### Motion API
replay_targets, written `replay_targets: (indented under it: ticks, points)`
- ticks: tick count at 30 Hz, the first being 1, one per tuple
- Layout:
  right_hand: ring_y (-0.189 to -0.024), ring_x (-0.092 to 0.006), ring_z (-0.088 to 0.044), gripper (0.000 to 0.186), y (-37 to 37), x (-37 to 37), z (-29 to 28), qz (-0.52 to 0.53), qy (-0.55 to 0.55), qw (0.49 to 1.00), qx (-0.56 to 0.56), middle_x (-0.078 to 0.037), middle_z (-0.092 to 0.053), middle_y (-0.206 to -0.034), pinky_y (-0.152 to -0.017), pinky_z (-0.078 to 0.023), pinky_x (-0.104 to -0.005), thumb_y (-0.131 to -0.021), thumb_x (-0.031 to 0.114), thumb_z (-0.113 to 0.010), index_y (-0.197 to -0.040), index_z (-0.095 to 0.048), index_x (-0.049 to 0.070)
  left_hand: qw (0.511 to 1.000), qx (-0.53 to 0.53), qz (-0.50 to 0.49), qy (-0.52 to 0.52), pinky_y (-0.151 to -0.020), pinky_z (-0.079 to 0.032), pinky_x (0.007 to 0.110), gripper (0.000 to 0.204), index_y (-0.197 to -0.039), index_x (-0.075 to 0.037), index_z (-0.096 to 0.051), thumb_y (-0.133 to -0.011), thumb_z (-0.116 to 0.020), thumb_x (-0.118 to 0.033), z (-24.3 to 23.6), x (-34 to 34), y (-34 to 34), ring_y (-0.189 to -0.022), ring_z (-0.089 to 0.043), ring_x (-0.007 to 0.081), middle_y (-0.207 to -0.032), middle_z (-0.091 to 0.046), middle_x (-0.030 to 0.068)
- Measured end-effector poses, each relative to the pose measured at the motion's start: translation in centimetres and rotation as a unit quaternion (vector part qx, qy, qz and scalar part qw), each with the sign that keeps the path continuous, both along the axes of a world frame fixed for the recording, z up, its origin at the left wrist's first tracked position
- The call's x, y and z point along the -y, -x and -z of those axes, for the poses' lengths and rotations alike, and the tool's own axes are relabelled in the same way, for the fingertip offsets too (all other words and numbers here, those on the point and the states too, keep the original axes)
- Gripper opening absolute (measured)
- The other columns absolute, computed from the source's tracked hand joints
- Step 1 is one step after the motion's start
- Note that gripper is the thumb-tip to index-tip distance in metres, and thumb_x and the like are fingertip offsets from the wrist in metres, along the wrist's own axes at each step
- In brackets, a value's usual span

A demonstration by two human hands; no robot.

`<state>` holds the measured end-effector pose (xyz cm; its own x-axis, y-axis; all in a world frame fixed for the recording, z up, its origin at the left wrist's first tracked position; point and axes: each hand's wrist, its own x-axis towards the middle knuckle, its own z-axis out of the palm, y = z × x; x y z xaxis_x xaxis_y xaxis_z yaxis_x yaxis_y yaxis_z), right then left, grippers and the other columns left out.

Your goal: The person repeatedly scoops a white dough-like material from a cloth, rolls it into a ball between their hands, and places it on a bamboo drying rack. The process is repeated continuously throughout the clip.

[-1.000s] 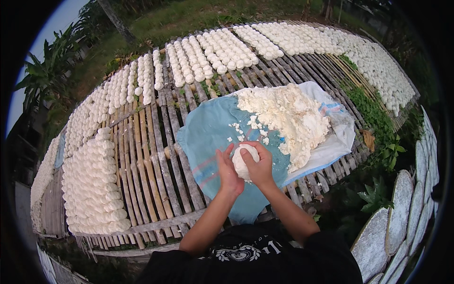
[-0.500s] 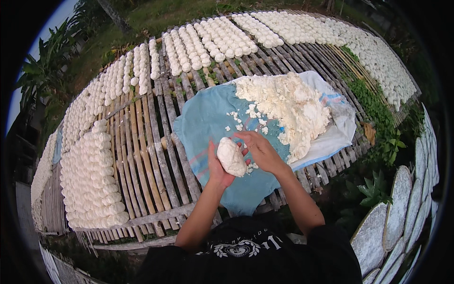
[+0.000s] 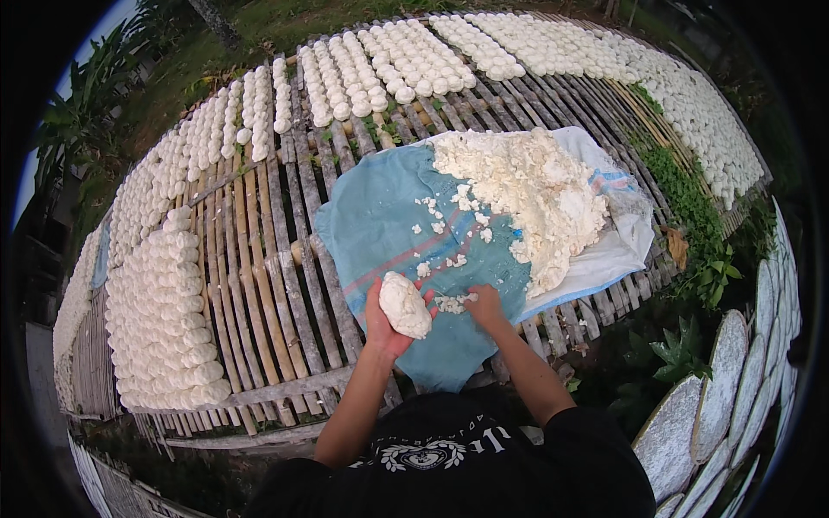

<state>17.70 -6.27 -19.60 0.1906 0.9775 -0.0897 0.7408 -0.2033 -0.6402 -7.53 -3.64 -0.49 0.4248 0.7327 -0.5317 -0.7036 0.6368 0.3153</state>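
Fingers of the left hand (image 3: 385, 337) curl partway around a white doughy lump (image 3: 404, 305), cradling it in the palm. The right hand (image 3: 486, 305) bends down beside it, fingertips at some white crumbs (image 3: 451, 304); whether they pinch any, I cannot tell. Both hands are over a teal cloth (image 3: 367, 211) with faded stripes, its lower corner reaching the near edge of the slatted bench (image 3: 248, 268). A crumbly white heap (image 3: 553, 203) spreads across the cloth and a white sack (image 3: 629, 233). Leftward, a wide stretch of slats separates the cloth from a block of white balls (image 3: 164, 319). White lettering and an emblem (image 3: 423, 457) mark the black shirt (image 3: 535, 479).
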Motion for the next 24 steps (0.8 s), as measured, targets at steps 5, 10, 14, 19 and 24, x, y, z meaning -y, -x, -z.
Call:
replay_targets:
  ticks: [5,10,14,19,24]
  points:
    - [-0.089,-0.0164,-0.072,0.044,-4.0,-0.7,-7.9,0.165,0.088,0.889,-0.418,-0.008,-0.078,-0.105,-0.079,-0.059,-0.0355,-0.091,0.027,-0.085,-0.123,-0.074,-0.001,1.0,0.001,0.013,-0.016,-0.106,-0.049,0.065,0.065,-0.136,-0.013,-0.059,-0.101,-0.051,-0.067,0.8,-0.1,-0.3,-0.13,-0.06,0.0388,-0.14,-0.061,0.0127]
    - [-0.103,-0.0176,-0.072,0.036,3.7,0.4,-17.8,0.097,-0.159,0.878,-0.441,-0.01,-0.077,-0.114,-0.091,-0.059,-0.0362,-0.101,0.022,-0.076,-0.129,-0.072,0.0,0.996,-0.003,0.039,-0.08,-0.107,-0.048,0.066,0.067,-0.142,-0.01,-0.056,-0.103,-0.05,-0.065,2.2,-1.2,-3.1,-0.132,-0.059,0.0389,-0.142,-0.06,0.0121]
    - [-0.107,-0.0247,-0.072,0.041,6.9,1.7,-22.3,-0.07,-0.267,0.938,-0.209,-0.018,-0.075,-0.118,-0.098,-0.056,-0.0384,-0.106,0.02,-0.067,-0.14,-0.065,-0.003,0.991,0.01,0.053,-0.121,-0.109,-0.05,0.057,0.064,-0.144,-0.012,-0.055,-0.105,-0.05,-0.062,1.6,-1.2,-4.5,-0.131,-0.061,0.033,-0.14,-0.062,0.0098]
    - [-0.115,-0.0318,-0.07,0.048,7.3,-0.1,-23.7,-0.026,-0.213,0.92,-0.327,-0.024,-0.071,-0.124,-0.103,-0.053,-0.0414,-0.111,0.03,-0.058,-0.145,-0.059,-0.004,0.98,0.027,0.112,-0.16,-0.108,-0.053,0.043,0.069,-0.145,-0.014,-0.054,-0.109,-0.035,-0.069,-0.9,-0.3,-5.6,-0.128,-0.064,0.0257,-0.139,-0.063,0.0078]
    - [-0.12,-0.0295,-0.067,0.053,8.6,-0.4,-23.4,-0.033,-0.239,0.955,-0.171,-0.024,-0.07,-0.128,-0.104,-0.051,-0.04,-0.111,0.034,-0.058,-0.148,-0.055,-0.003,0.985,0.02,0.089,-0.149,-0.107,-0.053,0.042,0.08,-0.15,-0.012,-0.05,-0.106,-0.031,-0.076,-1.9,-0.6,-6.2,-0.129,-0.063,0.0244,-0.141,-0.062,0.0079]
